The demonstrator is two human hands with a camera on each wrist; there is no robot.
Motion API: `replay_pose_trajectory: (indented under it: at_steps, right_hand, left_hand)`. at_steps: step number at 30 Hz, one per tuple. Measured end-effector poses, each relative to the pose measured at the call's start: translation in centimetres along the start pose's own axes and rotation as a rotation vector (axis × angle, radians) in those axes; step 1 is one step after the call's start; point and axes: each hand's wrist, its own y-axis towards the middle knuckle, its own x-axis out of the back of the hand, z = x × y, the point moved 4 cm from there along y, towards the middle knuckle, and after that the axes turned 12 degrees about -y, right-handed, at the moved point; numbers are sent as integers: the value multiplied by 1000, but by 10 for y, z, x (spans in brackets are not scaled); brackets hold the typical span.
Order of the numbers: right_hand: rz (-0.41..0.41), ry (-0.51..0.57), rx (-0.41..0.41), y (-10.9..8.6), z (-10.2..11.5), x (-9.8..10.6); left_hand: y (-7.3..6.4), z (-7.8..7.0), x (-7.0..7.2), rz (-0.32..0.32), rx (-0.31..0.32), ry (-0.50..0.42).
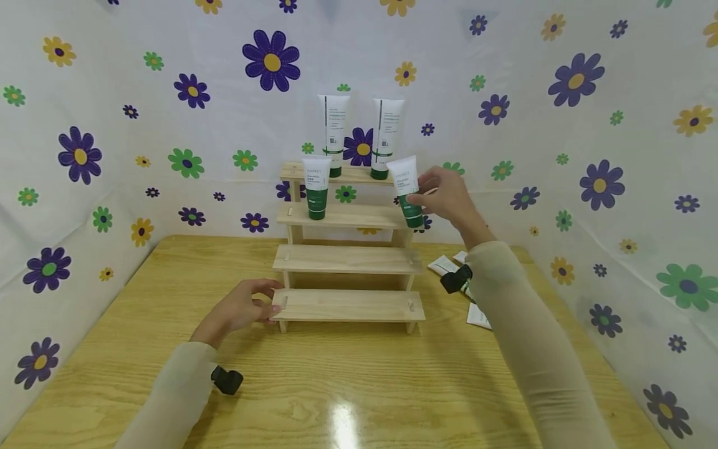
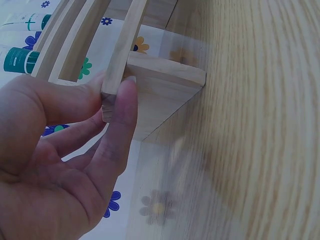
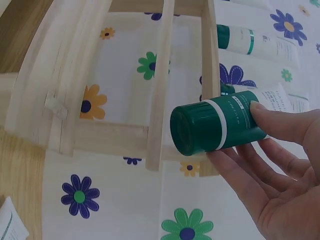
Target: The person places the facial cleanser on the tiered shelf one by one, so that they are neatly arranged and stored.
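My right hand (image 1: 445, 194) holds a white and green squeeze tube (image 1: 405, 181), cap down and slightly tilted, at the right end of the second shelf from the top. In the right wrist view the thumb presses the tube's side, and its green cap (image 3: 192, 129) points toward the wooden rack. My left hand (image 1: 245, 305) pinches the left end of the lowest shelf (image 1: 348, 305) between thumb and fingers. A similar small tube (image 1: 316, 187) stands at the left of the second shelf. Two taller tubes (image 1: 334, 134) stand cap down on the top shelf (image 1: 350, 173).
Several more tubes (image 1: 443, 265) lie on the wooden table (image 1: 336, 380) right of the rack, partly behind the right sleeve. Flower-printed white cloth (image 1: 219, 112) hangs behind and along both sides. Third shelf (image 1: 348, 258) of the rack bears nothing.
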Motion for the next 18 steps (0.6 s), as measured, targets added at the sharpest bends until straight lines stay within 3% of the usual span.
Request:
replay_pose_trajectory:
  at_steps: [18]
  right_hand:
    - [-30, 115, -5, 7, 21, -22]
  left_hand:
    - [1, -1, 0, 6, -6, -10]
